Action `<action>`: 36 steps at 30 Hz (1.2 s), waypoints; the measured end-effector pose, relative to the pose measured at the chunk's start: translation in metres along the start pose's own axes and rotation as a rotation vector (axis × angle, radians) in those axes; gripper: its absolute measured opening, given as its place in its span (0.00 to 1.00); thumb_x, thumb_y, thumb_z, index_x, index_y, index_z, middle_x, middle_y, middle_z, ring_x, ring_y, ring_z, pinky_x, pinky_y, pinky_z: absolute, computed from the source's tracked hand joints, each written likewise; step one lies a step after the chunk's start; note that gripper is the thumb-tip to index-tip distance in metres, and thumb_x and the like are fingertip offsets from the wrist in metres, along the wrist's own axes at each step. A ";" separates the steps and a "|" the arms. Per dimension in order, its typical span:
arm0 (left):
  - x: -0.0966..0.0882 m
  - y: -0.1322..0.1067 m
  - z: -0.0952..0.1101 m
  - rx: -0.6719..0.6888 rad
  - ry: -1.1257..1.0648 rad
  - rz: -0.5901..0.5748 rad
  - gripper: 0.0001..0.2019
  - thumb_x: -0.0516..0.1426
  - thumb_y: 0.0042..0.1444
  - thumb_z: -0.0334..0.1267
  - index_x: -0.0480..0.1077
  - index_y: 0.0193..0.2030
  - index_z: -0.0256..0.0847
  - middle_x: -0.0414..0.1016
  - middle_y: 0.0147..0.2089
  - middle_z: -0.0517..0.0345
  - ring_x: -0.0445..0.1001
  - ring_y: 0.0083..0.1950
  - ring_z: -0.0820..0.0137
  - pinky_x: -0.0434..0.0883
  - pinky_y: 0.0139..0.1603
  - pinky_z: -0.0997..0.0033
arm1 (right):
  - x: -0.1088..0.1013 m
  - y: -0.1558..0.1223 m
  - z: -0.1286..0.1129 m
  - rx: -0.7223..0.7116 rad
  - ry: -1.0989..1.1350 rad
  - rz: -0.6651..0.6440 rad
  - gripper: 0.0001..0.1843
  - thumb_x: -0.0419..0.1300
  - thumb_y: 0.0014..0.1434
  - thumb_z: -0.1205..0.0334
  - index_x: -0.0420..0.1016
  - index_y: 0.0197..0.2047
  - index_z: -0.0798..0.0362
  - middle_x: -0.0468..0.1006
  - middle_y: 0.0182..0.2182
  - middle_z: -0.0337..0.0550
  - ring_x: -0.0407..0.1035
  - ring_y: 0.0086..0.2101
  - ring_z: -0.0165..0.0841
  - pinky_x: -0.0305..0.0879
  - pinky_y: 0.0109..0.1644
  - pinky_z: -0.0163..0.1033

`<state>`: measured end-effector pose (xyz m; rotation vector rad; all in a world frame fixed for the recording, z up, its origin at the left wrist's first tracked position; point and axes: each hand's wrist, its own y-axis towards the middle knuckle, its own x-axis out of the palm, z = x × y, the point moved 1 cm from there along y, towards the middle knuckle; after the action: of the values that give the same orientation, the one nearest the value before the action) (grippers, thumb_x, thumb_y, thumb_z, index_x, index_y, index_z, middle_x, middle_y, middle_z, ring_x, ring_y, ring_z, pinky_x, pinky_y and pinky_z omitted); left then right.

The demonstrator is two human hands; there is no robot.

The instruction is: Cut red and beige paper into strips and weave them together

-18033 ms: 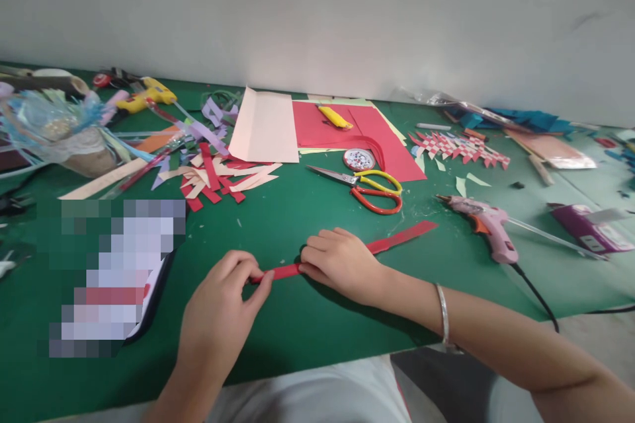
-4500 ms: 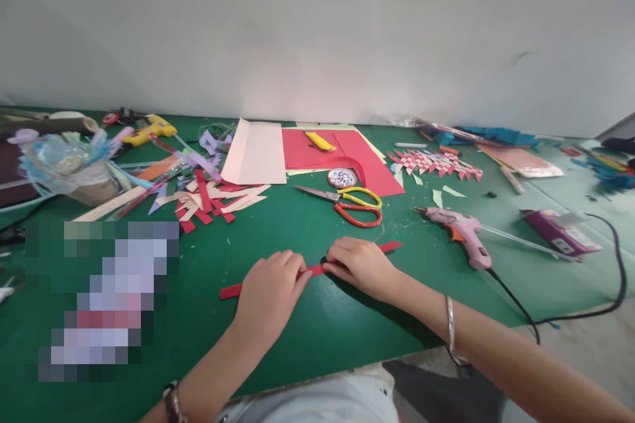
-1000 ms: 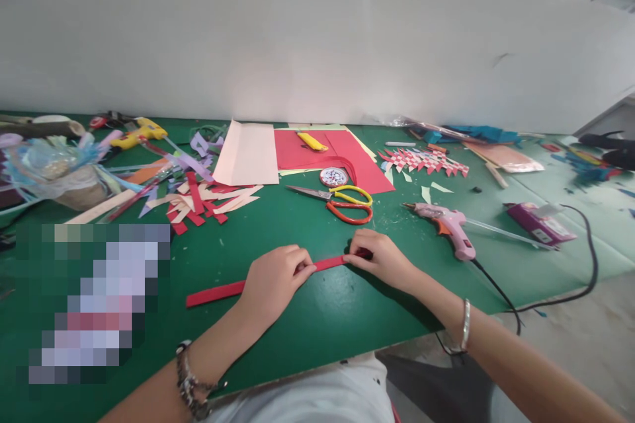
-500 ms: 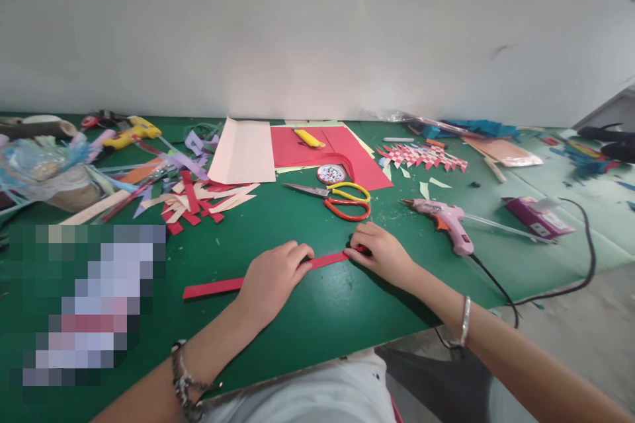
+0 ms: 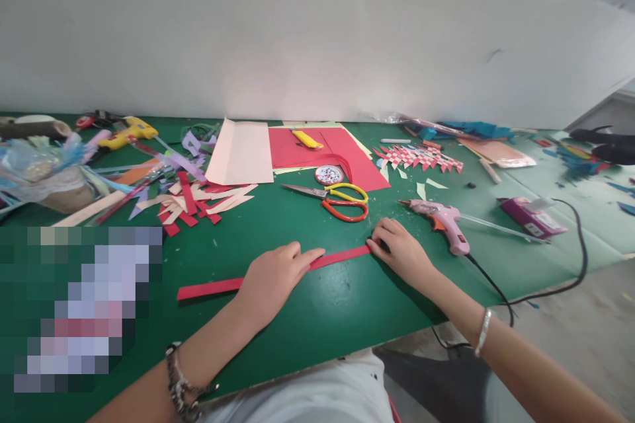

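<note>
A long red paper strip (image 5: 344,255) lies slantwise across the green table (image 5: 317,324). My left hand (image 5: 272,281) rests over its middle, with the index finger stretched along it, holding it against the table. At its right end, my right hand (image 5: 399,250) has its fingers closed on the paper; that tip is hidden under them. The strip's left end sticks out flat past my left wrist. Just beyond my hands lie scissors (image 5: 317,193) with one yellow and one red-orange handle, blades partly apart.
A pink glue gun (image 5: 449,221) with a cord lies right of my right hand, near a purple box (image 5: 528,217). Paper scraps (image 5: 191,201) are heaped at the left. Behind are red sheets (image 5: 342,145), a yellow cutter (image 5: 307,139) and a round pin case (image 5: 329,175).
My right hand has slid right along the strip, so more of the strip shows between my hands. My left index finger has straightened out. The view has shifted slightly.
</note>
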<state>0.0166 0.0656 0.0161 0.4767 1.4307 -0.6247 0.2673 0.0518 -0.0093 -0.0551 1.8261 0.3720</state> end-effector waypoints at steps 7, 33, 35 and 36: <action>-0.002 -0.001 0.002 0.114 0.053 -0.018 0.27 0.42 0.58 0.23 0.59 0.57 0.59 0.64 0.46 0.57 0.68 0.35 0.73 0.63 0.32 0.77 | -0.012 -0.004 -0.007 -0.022 -0.181 0.092 0.09 0.48 0.60 0.65 0.69 0.37 0.54 0.71 0.35 0.47 0.65 0.36 0.36 0.62 0.38 0.40; 0.007 -0.035 -0.029 0.282 -0.068 -0.101 0.32 0.41 0.56 0.60 0.36 0.65 0.58 0.38 0.69 0.63 0.44 0.67 0.60 0.45 0.63 0.51 | -0.007 -0.029 -0.070 -0.249 -0.029 -0.363 0.36 0.44 0.58 0.40 0.43 0.66 0.46 0.39 0.65 0.50 0.36 0.63 0.41 0.41 0.63 0.53; 0.006 -0.043 -0.035 0.267 -0.059 -0.096 0.32 0.41 0.56 0.59 0.36 0.65 0.59 0.39 0.69 0.64 0.45 0.67 0.60 0.45 0.63 0.51 | -0.008 -0.028 -0.070 -0.247 -0.029 -0.360 0.36 0.44 0.58 0.40 0.45 0.65 0.46 0.39 0.65 0.50 0.37 0.63 0.41 0.41 0.63 0.54; 0.006 -0.048 -0.038 0.261 -0.053 -0.091 0.31 0.42 0.56 0.59 0.36 0.65 0.59 0.39 0.69 0.65 0.45 0.67 0.60 0.45 0.63 0.52 | -0.008 -0.028 -0.070 -0.247 -0.027 -0.358 0.36 0.44 0.58 0.40 0.45 0.65 0.46 0.39 0.65 0.49 0.37 0.63 0.41 0.41 0.63 0.54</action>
<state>-0.0432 0.0537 0.0096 0.5978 1.3324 -0.8972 0.2107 0.0043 0.0083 -0.5372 1.6937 0.3388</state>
